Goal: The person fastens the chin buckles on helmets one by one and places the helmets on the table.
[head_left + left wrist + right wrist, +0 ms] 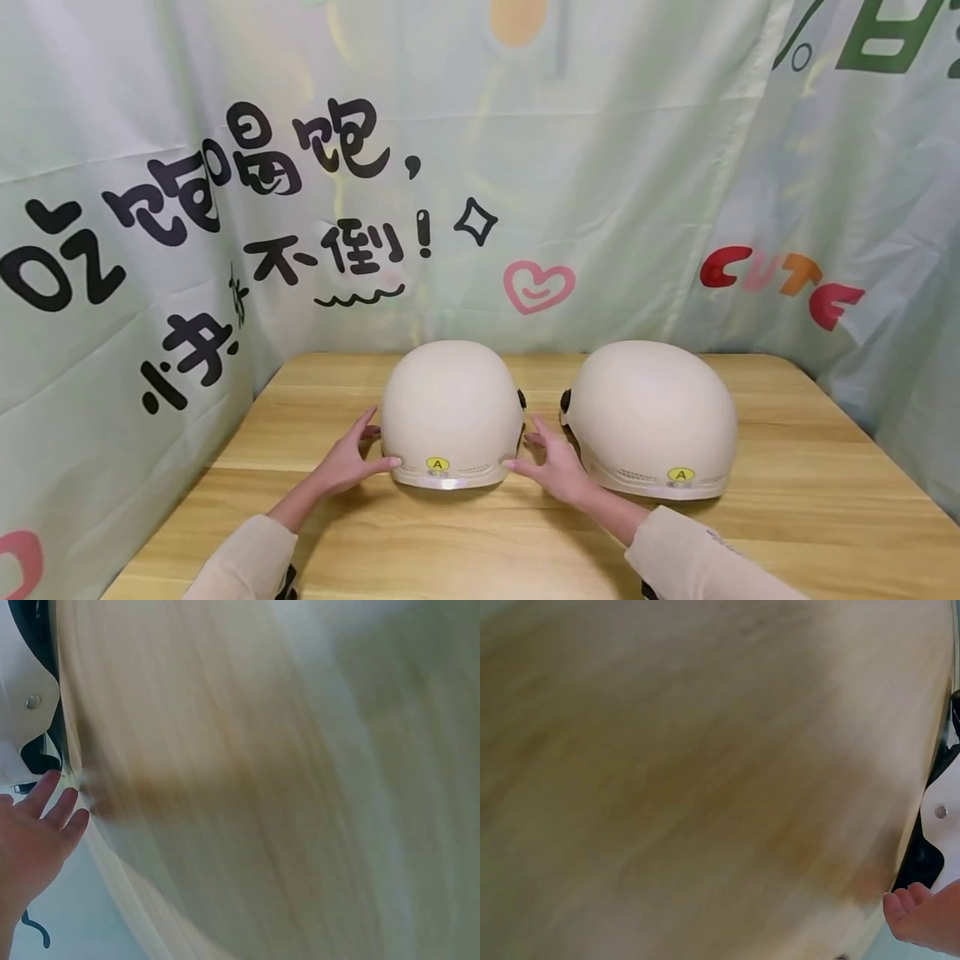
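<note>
Two cream helmets stand on the wooden table, domes up. My left hand (348, 457) is at the left side of the left helmet (450, 408), fingers spread, its thumb tip at the lower rim. At that helmet's right side is my right hand (557, 467), its thumb near the rim and its fingers between the two helmets. The left wrist view shows the left hand (37, 844) with extended fingers beside the helmet's riveted side (30, 701). In the right wrist view, the right hand (928, 919) lies by a riveted helmet side (941, 811); firm contact is unclear.
The right helmet (656, 417) stands close to my right forearm, with a yellow A sticker at its lower edge. Beneath everything is the wood-grain table (465, 542). A printed pale green curtain (637, 208) hangs behind the table and along its sides.
</note>
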A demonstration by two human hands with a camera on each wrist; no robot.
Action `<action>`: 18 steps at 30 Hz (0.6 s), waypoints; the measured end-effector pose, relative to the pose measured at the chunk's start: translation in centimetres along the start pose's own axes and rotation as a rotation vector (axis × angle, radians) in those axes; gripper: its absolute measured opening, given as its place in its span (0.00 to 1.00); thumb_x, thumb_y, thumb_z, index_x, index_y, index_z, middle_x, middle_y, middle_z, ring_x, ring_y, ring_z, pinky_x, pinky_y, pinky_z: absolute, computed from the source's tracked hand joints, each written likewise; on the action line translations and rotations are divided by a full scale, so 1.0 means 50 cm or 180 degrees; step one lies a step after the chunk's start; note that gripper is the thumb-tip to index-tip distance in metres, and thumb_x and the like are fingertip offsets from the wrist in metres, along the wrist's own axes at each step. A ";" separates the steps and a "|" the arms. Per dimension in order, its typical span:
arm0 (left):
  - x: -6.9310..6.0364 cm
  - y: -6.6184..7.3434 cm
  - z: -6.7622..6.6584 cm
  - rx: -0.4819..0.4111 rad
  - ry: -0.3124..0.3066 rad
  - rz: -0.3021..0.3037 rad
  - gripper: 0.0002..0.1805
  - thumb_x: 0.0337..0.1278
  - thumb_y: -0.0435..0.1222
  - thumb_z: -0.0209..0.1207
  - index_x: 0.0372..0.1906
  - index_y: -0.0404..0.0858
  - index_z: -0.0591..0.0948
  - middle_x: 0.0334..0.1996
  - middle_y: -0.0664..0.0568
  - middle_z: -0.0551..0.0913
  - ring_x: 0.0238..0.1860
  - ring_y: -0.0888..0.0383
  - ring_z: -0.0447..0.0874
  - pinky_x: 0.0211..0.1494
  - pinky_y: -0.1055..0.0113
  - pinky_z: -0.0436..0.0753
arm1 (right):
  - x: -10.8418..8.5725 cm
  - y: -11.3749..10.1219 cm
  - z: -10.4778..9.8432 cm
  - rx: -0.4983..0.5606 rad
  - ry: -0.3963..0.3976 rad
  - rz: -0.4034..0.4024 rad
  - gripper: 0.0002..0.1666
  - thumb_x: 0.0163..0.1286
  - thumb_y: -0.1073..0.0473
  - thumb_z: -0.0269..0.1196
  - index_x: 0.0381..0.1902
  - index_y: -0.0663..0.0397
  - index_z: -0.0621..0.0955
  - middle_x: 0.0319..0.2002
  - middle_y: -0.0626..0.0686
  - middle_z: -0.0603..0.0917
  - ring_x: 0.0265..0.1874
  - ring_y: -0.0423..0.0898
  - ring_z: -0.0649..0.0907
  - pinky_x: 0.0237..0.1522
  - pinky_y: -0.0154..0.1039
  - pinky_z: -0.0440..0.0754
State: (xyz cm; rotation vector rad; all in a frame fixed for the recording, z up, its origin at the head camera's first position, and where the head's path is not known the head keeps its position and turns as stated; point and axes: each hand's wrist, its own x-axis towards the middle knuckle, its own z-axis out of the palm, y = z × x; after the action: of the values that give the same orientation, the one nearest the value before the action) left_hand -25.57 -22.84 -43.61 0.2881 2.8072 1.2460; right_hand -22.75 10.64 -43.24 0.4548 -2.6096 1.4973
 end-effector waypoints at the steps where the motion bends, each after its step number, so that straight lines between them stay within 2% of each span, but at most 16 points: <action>1: 0.002 0.000 0.002 -0.0032 -0.0010 0.0004 0.57 0.43 0.50 0.68 0.73 0.36 0.46 0.62 0.35 0.68 0.65 0.37 0.64 0.66 0.37 0.60 | 0.003 0.003 0.004 0.0015 -0.0012 -0.0024 0.52 0.53 0.56 0.70 0.65 0.78 0.56 0.55 0.72 0.75 0.56 0.64 0.75 0.61 0.60 0.67; 4: 0.005 0.003 0.005 -0.0053 -0.0030 0.0004 0.57 0.43 0.50 0.68 0.73 0.38 0.46 0.62 0.35 0.68 0.64 0.38 0.65 0.65 0.36 0.61 | 0.010 0.009 0.014 0.0059 -0.0044 -0.0099 0.54 0.52 0.56 0.71 0.66 0.77 0.56 0.55 0.71 0.75 0.56 0.62 0.76 0.63 0.60 0.63; 7: 0.006 0.005 0.008 -0.0085 -0.0017 0.0011 0.58 0.42 0.50 0.69 0.73 0.39 0.46 0.62 0.34 0.68 0.63 0.39 0.65 0.64 0.37 0.62 | 0.015 0.010 0.023 0.0132 -0.0069 -0.0152 0.55 0.50 0.56 0.72 0.68 0.72 0.56 0.58 0.69 0.73 0.56 0.60 0.76 0.63 0.58 0.64; 13: 0.004 0.005 0.018 -0.0257 0.0027 0.0129 0.59 0.38 0.46 0.72 0.72 0.38 0.47 0.58 0.34 0.72 0.61 0.39 0.69 0.64 0.39 0.64 | 0.025 0.010 0.032 0.0245 -0.0149 -0.0217 0.57 0.49 0.58 0.73 0.70 0.66 0.54 0.62 0.68 0.70 0.56 0.60 0.76 0.60 0.55 0.71; 18: 0.001 0.001 0.023 -0.0405 0.0065 0.0240 0.59 0.36 0.41 0.73 0.72 0.34 0.48 0.51 0.38 0.78 0.55 0.43 0.76 0.63 0.42 0.68 | 0.026 0.008 0.032 0.0401 -0.0237 -0.0192 0.58 0.49 0.60 0.73 0.71 0.64 0.52 0.62 0.67 0.70 0.56 0.60 0.76 0.58 0.54 0.74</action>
State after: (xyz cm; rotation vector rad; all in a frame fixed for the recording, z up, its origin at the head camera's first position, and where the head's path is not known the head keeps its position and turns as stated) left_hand -25.47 -21.94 -44.34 0.3793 2.7423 1.4438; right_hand -24.01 9.21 -44.10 0.6069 -2.5405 1.6625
